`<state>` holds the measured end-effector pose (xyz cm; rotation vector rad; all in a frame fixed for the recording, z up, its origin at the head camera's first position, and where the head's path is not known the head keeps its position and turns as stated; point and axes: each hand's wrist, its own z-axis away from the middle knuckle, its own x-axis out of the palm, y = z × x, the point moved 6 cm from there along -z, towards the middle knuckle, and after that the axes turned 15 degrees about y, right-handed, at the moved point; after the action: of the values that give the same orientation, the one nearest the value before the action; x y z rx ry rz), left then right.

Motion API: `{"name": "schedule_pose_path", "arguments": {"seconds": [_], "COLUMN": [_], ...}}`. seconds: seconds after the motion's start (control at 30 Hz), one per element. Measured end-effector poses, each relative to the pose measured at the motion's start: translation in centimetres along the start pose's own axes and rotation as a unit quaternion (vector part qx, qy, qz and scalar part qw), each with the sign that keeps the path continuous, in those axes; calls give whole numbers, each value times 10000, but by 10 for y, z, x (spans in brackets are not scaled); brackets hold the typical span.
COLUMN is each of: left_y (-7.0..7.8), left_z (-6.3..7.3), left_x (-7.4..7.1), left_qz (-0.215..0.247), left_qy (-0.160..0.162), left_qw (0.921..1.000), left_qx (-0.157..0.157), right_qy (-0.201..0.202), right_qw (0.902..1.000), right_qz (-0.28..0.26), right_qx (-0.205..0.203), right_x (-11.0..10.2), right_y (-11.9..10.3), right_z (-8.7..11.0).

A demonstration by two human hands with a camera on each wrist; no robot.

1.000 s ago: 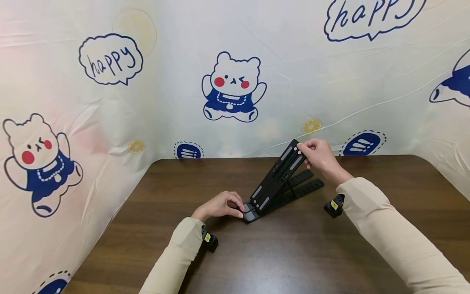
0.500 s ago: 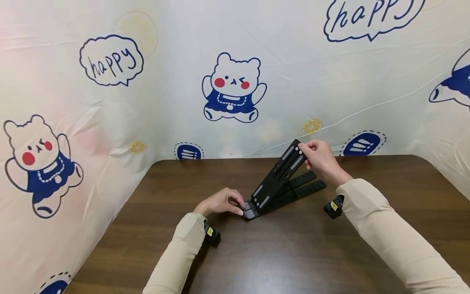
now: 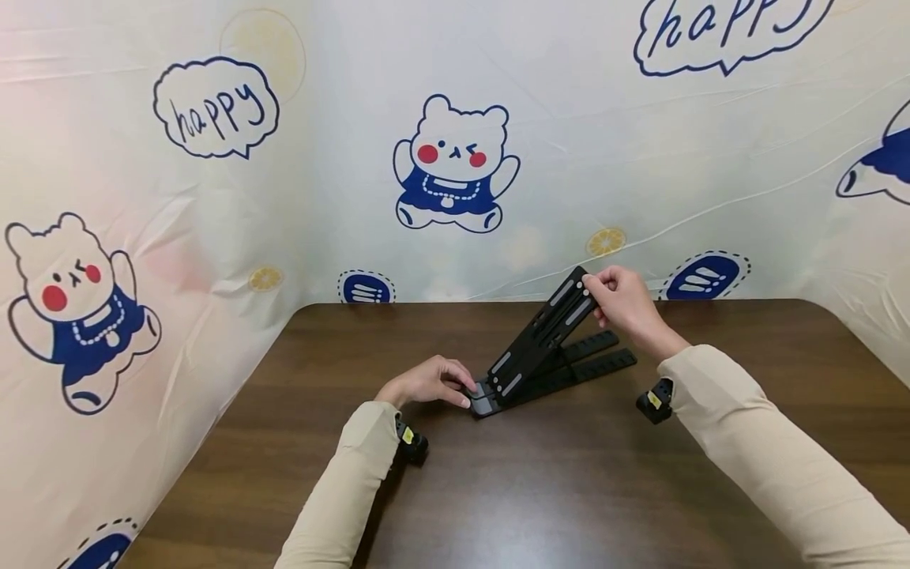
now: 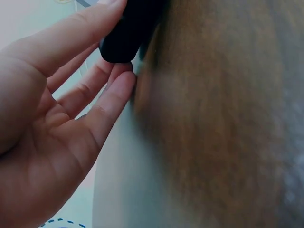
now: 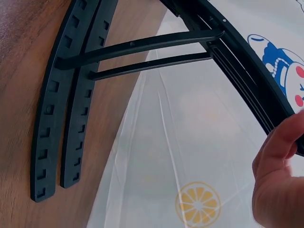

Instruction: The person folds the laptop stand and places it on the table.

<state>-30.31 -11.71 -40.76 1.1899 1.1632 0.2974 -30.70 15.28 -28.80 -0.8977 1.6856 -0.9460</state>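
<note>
A black folding laptop stand (image 3: 536, 336) with grey pads stands on the table, its two support arms raised at a slant above two notched base bars (image 5: 50, 111). In the right wrist view, two thin struts (image 5: 142, 45) join the bars to the raised arms. My right hand (image 3: 626, 308) pinches the upper end of the raised arms between thumb and fingers. At the low front end my left hand (image 3: 429, 381) holds the stand's lip, the black tip (image 4: 121, 45) lying between its thumb and fingers in the left wrist view.
The brown wooden table (image 3: 554, 490) has its far edge behind the stand. A pale printed curtain (image 3: 569, 142) with bears and lemon slices hangs along the back and sides. Wrist cameras (image 3: 411, 444) sit under both sleeves.
The stand's front end has shifted slightly away from me, and its base bars reach a little further right. Both hands keep their hold, the left moving a little with the stand.
</note>
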Motion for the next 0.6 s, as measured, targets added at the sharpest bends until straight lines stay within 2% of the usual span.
{"name": "schedule_pose_path", "arguments": {"seconds": [0.17,0.3,0.37,0.5,0.6], "left_y": [1,-3,-6,-8,-7], "left_z": [2,3,4,4,3], "left_x": [-1,2,3,1,0], "left_qz": [-95,-63,-12,96,174], "left_qy": [47,74,66,150,209], "left_qw": [9999,9999,9998,9990,9987], "left_qx": [50,-84,-212,-413,-442], "right_qy": [-131,-289,-325,-268,-306], "right_qw": [9994,9981,9982,9988,9984], "right_qz": [289,493,417,98,209], "right_qx": [-129,-246,-295,-398,-435], "right_x": [0,-2,-4,-11,-17], "right_y": [-1,1,4,18,37], "right_z": [-2,-3,-2,-4,-6]}}
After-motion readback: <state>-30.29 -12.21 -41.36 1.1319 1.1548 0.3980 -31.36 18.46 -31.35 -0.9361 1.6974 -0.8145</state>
